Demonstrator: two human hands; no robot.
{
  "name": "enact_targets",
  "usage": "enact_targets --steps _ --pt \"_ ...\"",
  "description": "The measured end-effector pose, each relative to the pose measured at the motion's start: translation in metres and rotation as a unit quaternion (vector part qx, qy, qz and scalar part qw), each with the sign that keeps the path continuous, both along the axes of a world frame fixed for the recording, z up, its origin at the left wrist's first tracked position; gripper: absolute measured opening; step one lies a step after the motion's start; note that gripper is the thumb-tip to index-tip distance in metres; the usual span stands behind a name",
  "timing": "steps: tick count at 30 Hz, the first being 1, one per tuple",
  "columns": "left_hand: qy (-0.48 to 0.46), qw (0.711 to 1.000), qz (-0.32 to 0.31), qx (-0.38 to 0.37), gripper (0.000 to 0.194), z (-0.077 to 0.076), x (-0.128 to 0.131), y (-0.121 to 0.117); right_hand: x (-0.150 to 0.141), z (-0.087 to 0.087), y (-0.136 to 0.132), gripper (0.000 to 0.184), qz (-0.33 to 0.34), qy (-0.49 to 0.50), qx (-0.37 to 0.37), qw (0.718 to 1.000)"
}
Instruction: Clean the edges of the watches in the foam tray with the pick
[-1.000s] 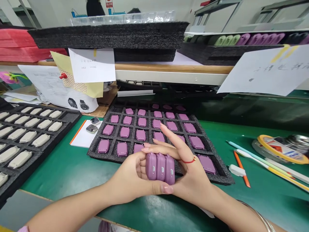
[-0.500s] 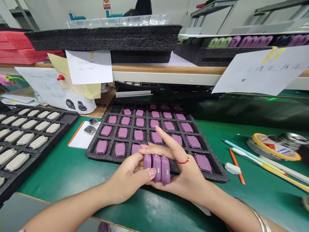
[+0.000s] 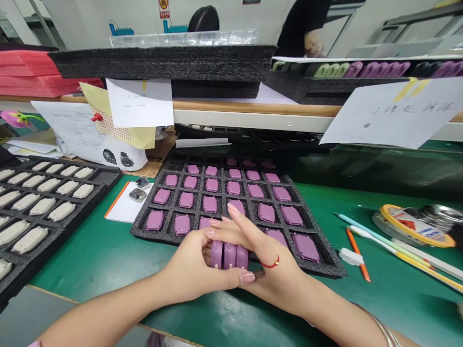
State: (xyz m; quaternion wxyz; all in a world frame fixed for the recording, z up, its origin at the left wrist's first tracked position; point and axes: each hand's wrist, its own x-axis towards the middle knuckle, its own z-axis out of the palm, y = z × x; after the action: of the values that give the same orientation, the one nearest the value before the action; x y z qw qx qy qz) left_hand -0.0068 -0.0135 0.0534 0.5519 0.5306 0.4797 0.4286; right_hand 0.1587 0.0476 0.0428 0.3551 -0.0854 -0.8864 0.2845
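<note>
Item: 3 purple watch bodies (image 3: 229,255), side by side, clasped between both hands just over the near edge of a black foam tray (image 3: 327,270) of purple units (image 3: 210,204) on the green worktop (image 3: 79,260). Left hand (image 3: 191,262): fingers curled closed around them. Right hand (image 3: 275,270): fingers pressed against them, index raised; red string bracelet (image 3: 270,264) at wrist.

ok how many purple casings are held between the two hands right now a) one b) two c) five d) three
d, three purple casings stand side by side, gripped between the left hand and the right hand
</note>
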Motion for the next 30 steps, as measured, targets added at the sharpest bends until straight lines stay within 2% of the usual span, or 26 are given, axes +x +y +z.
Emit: enact_targets --steps 2,4,6,7,11,13,16,18,20,23,24,26,28,30 --pt "0.033 0.999 0.022 0.026 0.031 -0.001 0.0 0.0 0.0 0.002 -0.001 0.091 0.002 -0.003 0.046 0.999" --pt "0.049 0.997 0.03 0.059 0.041 -0.002 -0.001 -0.001 0.002 0.003 -0.001 0.096 -0.001 0.006 0.052 0.999" --pt "0.072 0.99 0.034 0.118 0.049 -0.003 -0.002 -0.002 0.004 0.004 -0.001 0.101 -0.011 0.037 -0.003 0.999" --pt "0.087 0.983 0.036 0.155 0.052 -0.004 -0.002 -0.003 0.005 0.004 0.0 0.096 -0.02 0.061 -0.044 0.997" --pt "0.134 0.952 0.044 0.273 0.049 -0.006 -0.003 -0.005 0.009 0.004 0.003 0.057 -0.067 0.142 -0.19 0.969" --pt "0.141 0.942 0.044 0.303 0.046 -0.006 -0.003 -0.005 0.009 0.004 0.006 0.052 -0.074 0.136 -0.262 0.952" --pt "0.135 0.932 0.04 0.333 0.045 -0.007 -0.003 -0.003 0.008 0.006 0.007 0.067 -0.04 0.06 -0.385 0.92" --pt "0.129 0.927 0.039 0.35 0.046 -0.009 -0.003 -0.001 0.005 0.007 0.006 0.081 -0.001 0.008 -0.442 0.897" --pt "0.123 0.925 0.034 0.359 0.043 -0.011 -0.004 0.001 0.002 0.007 0.002 0.092 0.017 -0.016 -0.463 0.886" --pt "0.112 0.933 0.021 0.342 0.029 -0.014 -0.005 0.0 -0.003 0.005 -0.003 0.107 -0.009 -0.017 -0.45 0.893" --pt "0.112 0.937 0.023 0.329 0.03 -0.015 -0.005 -0.001 -0.005 0.005 -0.005 0.111 -0.019 -0.01 -0.444 0.896" --pt "0.117 0.949 0.036 0.291 0.049 -0.016 -0.005 -0.003 -0.006 0.006 -0.007 0.113 -0.029 0.014 -0.425 0.905" --pt "0.1 0.968 0.048 0.226 0.086 -0.016 -0.004 -0.005 -0.005 0.007 -0.007 0.116 -0.039 0.037 -0.39 0.919" --pt "0.036 0.99 0.038 0.133 0.121 -0.013 -0.002 -0.006 -0.004 0.007 -0.006 0.117 -0.058 0.047 -0.331 0.941"
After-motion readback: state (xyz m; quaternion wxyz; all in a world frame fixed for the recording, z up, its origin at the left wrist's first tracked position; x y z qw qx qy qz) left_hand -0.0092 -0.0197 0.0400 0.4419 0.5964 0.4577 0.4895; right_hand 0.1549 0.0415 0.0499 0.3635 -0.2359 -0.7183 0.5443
